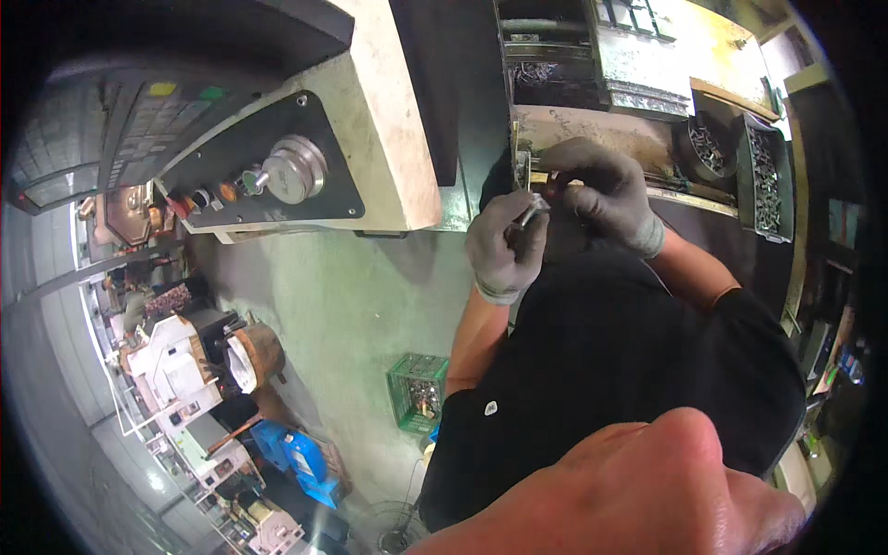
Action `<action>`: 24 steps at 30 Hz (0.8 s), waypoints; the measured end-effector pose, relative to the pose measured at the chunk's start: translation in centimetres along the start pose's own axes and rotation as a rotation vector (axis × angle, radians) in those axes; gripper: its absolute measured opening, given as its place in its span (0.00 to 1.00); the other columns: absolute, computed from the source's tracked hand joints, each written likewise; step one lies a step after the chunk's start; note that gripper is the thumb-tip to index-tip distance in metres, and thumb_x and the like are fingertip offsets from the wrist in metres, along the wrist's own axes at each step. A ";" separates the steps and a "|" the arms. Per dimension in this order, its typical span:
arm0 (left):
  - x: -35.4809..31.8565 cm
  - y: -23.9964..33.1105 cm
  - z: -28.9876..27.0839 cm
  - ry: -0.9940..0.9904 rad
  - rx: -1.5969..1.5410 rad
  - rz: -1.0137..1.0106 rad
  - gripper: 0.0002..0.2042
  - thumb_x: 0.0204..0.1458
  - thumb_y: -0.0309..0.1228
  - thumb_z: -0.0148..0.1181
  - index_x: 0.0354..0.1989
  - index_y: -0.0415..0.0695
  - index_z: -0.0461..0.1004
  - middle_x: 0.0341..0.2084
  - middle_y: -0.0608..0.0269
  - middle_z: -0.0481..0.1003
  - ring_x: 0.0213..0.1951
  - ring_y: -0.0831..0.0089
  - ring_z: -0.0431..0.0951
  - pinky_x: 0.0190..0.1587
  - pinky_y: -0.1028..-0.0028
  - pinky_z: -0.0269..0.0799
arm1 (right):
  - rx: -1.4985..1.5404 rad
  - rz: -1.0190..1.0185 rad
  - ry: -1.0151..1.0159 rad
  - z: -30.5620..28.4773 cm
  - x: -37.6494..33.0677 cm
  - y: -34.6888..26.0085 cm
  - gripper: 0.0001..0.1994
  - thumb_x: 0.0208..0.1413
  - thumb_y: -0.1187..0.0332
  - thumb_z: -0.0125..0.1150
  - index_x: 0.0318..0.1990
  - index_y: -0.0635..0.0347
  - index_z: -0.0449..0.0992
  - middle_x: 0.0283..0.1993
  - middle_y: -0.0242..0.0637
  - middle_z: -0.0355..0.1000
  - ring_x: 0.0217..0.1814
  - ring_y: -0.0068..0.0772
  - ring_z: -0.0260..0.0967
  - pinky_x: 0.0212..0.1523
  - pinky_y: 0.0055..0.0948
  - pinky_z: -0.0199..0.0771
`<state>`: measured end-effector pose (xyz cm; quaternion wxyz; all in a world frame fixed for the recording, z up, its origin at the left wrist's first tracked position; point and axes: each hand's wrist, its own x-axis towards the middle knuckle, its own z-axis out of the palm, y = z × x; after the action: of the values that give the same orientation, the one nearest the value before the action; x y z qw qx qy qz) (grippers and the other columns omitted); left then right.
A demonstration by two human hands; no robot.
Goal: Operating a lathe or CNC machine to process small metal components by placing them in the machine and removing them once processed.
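Note:
Both my hands wear grey gloves and are close together in front of my chest, at the machine's edge. My left hand pinches a small shiny metal part between thumb and fingers. Just to its right, my right hand is closed, with its fingertips around something small and dark brownish. Its kind cannot be made out, as the fingers and shadow cover most of it. The two hands are almost touching.
A control panel with a large round metal knob juts out at upper left. A round container and a grey rectangular bin of small metal pieces stand at right. A green crate with parts sits on the floor.

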<state>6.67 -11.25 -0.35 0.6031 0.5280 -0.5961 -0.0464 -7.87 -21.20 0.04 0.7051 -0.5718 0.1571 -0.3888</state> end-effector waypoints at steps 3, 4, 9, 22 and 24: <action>0.2 0.1 -0.7 -0.115 0.011 0.064 0.16 0.43 0.15 0.61 0.42 0.39 0.72 0.31 0.54 0.76 0.25 0.62 0.76 0.26 0.71 0.72 | -0.044 -0.059 -0.048 1.4 -0.9 -0.2 0.18 0.52 0.67 0.66 0.47 0.68 0.72 0.46 0.38 0.70 0.45 0.27 0.70 0.45 0.27 0.72; 0.3 0.0 -0.6 -0.088 0.010 0.116 0.16 0.44 0.15 0.61 0.43 0.39 0.72 0.31 0.55 0.76 0.25 0.63 0.76 0.26 0.71 0.72 | -0.070 -0.033 -0.035 1.6 -1.1 -0.1 0.18 0.51 0.68 0.66 0.47 0.68 0.72 0.45 0.37 0.70 0.45 0.27 0.69 0.45 0.27 0.72; -0.3 -0.5 -0.4 -0.021 -0.026 0.079 0.17 0.45 0.16 0.61 0.45 0.40 0.72 0.29 0.56 0.76 0.26 0.64 0.77 0.27 0.72 0.71 | -0.132 0.038 -0.036 1.9 -1.4 -0.1 0.22 0.49 0.61 0.69 0.47 0.67 0.73 0.47 0.40 0.70 0.51 0.30 0.67 0.51 0.31 0.68; -0.2 -0.3 0.0 0.021 -0.227 -0.145 0.15 0.52 0.17 0.50 0.49 0.40 0.68 0.17 0.60 0.69 0.10 0.80 0.63 0.11 0.81 0.53 | 0.241 0.126 0.299 -7.6 8.4 3.3 0.19 0.55 0.67 0.61 0.51 0.68 0.72 0.40 0.33 0.72 0.36 0.20 0.66 0.39 0.20 0.69; 0.0 0.6 -0.1 0.037 -0.096 -0.144 0.12 0.52 0.17 0.49 0.45 0.39 0.69 0.15 0.59 0.67 0.10 0.80 0.63 0.11 0.82 0.51 | 0.376 0.096 0.443 -10.6 12.6 6.0 0.18 0.56 0.67 0.61 0.52 0.68 0.71 0.38 0.31 0.72 0.32 0.17 0.65 0.35 0.17 0.67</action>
<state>6.38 -10.94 0.09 0.6337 0.5407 -0.5425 -0.1085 -4.56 -37.32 -5.82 0.7648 -0.3243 0.2591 -0.4926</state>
